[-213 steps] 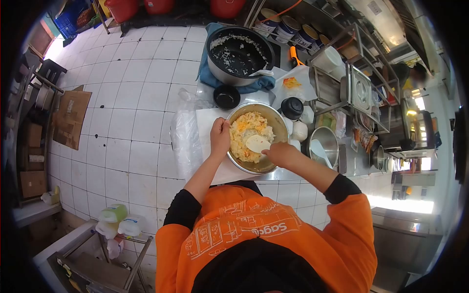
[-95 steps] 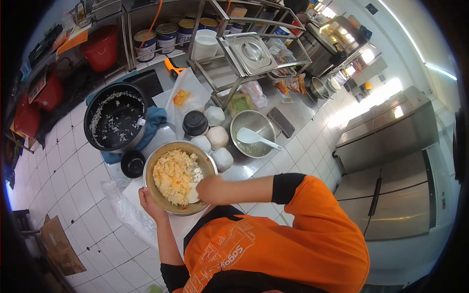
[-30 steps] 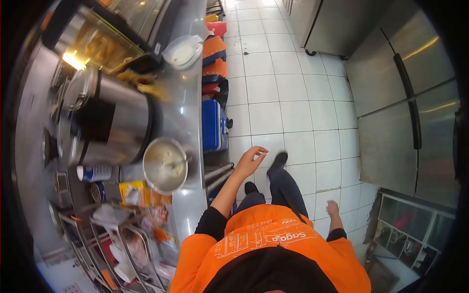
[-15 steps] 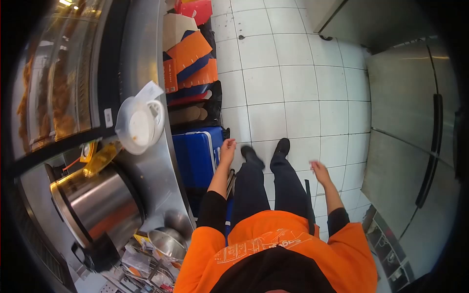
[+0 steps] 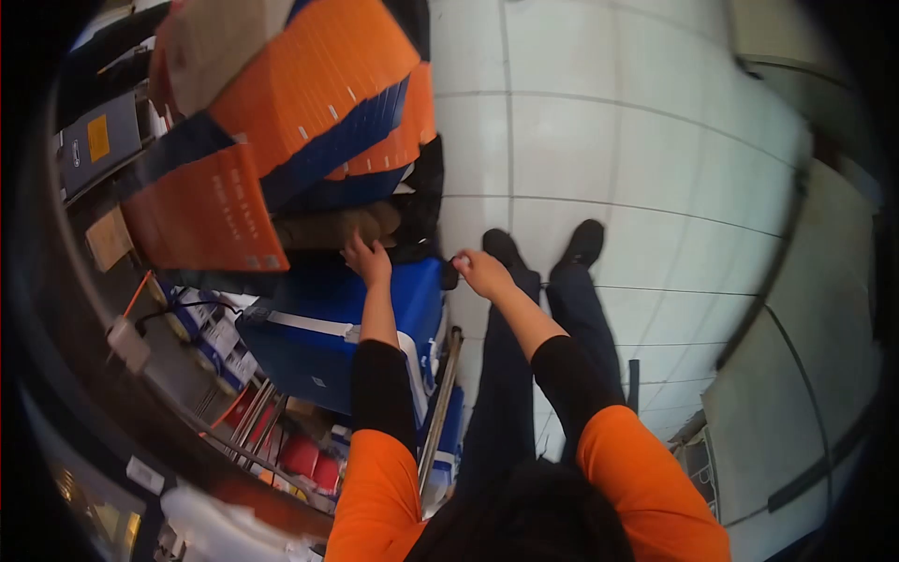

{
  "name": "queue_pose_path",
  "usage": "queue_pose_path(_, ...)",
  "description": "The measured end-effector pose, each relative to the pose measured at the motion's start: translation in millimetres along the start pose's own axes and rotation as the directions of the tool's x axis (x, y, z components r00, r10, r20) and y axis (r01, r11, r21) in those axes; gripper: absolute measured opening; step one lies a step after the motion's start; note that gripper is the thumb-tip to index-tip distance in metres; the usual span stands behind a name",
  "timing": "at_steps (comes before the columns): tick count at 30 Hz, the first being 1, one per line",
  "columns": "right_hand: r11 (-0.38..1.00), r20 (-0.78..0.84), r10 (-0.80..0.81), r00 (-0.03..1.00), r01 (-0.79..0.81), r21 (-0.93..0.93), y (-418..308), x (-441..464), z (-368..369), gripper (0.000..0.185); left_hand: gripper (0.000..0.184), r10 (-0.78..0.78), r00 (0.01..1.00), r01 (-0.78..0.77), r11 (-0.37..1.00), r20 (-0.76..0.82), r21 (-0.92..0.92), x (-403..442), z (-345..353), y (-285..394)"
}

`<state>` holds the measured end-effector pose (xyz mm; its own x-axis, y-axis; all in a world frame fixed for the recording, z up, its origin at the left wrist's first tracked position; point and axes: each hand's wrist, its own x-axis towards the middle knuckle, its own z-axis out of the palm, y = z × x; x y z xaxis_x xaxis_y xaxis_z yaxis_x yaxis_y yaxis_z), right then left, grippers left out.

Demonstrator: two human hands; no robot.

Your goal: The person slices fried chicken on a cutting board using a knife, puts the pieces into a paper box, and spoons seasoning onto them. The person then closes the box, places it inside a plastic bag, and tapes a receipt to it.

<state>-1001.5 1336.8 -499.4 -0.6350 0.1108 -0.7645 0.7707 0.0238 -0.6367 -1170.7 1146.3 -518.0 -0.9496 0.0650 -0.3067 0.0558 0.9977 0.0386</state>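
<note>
My left hand is over the back of a blue cooler box with a white rim, its fingers apart and nothing visible in them. Just beyond its fingertips are rounded brown cardboard pieces. My right hand is at the cooler's back right corner, thumb and fingers drawn together beside a small black piece. Whatever is pinched there is too small to make out. Behind the cooler, a black plastic bag surrounds stacked orange and blue flat cartons.
An orange carton with white print leans at the left. Below the cooler runs a metal rail. White floor tiles lie to the right, with steel cabinet doors beyond. Cables and packets crowd the lower shelf.
I have bent down and turned towards the cooler and cartons, which look much nearer. Both hands have come forward, the right one swinging left from my side to the cooler's corner.
</note>
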Motion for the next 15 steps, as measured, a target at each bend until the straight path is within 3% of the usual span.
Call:
queue_pose_path(1,0.993,-0.024,0.039,0.999,-0.036,0.111,-10,31,23,0.032,0.068,-0.101,0.994,0.094,0.984,0.039,0.152,17,-2,-2)
queue_pose_path(3,0.924,-0.167,-0.172,0.971,0.218,0.313,-16,74,82,0.034,0.083,-0.312,0.947,0.252,0.871,0.077,0.422,43,-2,13)
queue_pose_path(4,0.923,-0.144,-0.177,0.974,0.215,0.319,-17,93,106,0.037,0.086,-0.194,0.968,0.15,0.954,0.157,0.258,56,15,-4)
queue_pose_path(6,0.917,-0.121,-0.106,0.987,0.144,0.372,-16,120,147,0.041,0.091,0.045,0.962,-0.019,0.995,0.27,-0.101,79,38,-57)
queue_pose_path(9,0.893,-0.172,-0.042,0.984,0.114,0.436,-12,165,183,0.038,0.083,-0.009,0.968,0.037,0.994,0.252,-0.105,78,37,-37)
queue_pose_path(12,0.858,0.025,-0.005,1.0,-0.008,0.513,-16,186,182,0.029,0.074,-0.083,0.951,0.122,0.986,0.296,-0.114,70,28,-36)
queue_pose_path(13,0.88,-0.116,-0.046,0.992,0.095,0.465,-18,190,182,0.021,0.073,-0.068,0.956,0.107,0.987,0.285,-0.122,74,29,-44)
queue_pose_path(15,0.916,-0.16,-0.059,0.985,0.117,0.383,-19,201,169,0.02,0.071,-0.028,0.965,0.07,0.986,0.262,-0.153,77,32,-51)
